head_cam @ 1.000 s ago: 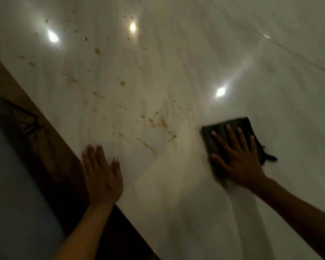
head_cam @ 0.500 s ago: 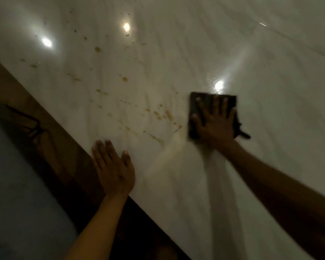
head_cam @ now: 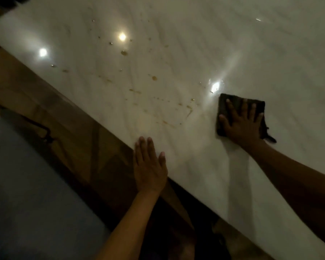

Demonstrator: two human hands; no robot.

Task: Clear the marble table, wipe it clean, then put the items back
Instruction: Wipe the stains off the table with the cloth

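The white marble table point(head_cam: 204, 44) fills most of the view and carries brown spots and smears point(head_cam: 154, 78) across its middle. A dark folded cloth point(head_cam: 235, 102) lies flat on the marble at the right. My right hand point(head_cam: 240, 124) presses on the cloth with fingers spread and straight. My left hand point(head_cam: 148, 166) rests flat on the table's near edge, fingers straight, holding nothing. A wet streak runs from the cloth toward me.
The table's near edge point(head_cam: 105, 126) runs diagonally from upper left to lower right. Below it are brown wooden boards point(head_cam: 60, 113) and a grey floor point(head_cam: 26, 194). Bright lamp reflections point(head_cam: 122, 36) glare on the marble.
My right hand pushed the cloth away and left toward the stains, then pulled it back to the right. The camera view shifted, so the left hand sits further right in frame.
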